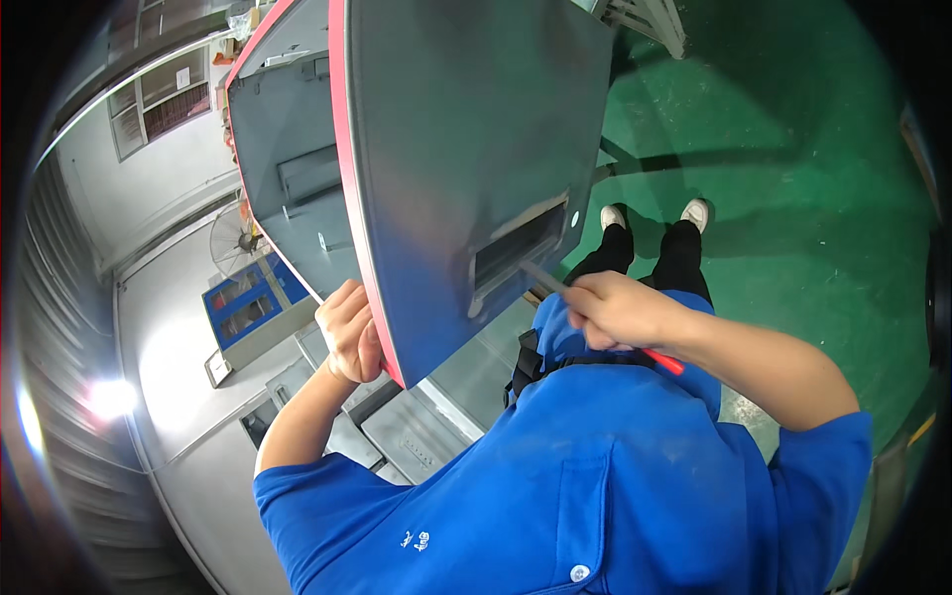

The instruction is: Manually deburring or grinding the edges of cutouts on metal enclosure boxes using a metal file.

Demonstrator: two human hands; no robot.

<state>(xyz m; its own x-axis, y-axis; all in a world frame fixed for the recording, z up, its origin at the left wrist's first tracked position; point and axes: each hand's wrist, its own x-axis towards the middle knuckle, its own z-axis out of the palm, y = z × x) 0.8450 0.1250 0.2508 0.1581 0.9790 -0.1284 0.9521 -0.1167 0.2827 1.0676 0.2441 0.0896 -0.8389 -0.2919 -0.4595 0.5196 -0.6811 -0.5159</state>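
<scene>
Panel: large grey sheet-metal panel (466, 149), red-edged, slotted.
Left hand (349, 332): fingers curled round panel's near left edge.
Right hand (617, 309): fisted on red-handled file (595, 315), tip at slot (521, 250).

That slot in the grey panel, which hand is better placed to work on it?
The right hand: it holds a red-handled tool whose tip reaches the slot. The left hand grips the grey panel at its edge.
</scene>
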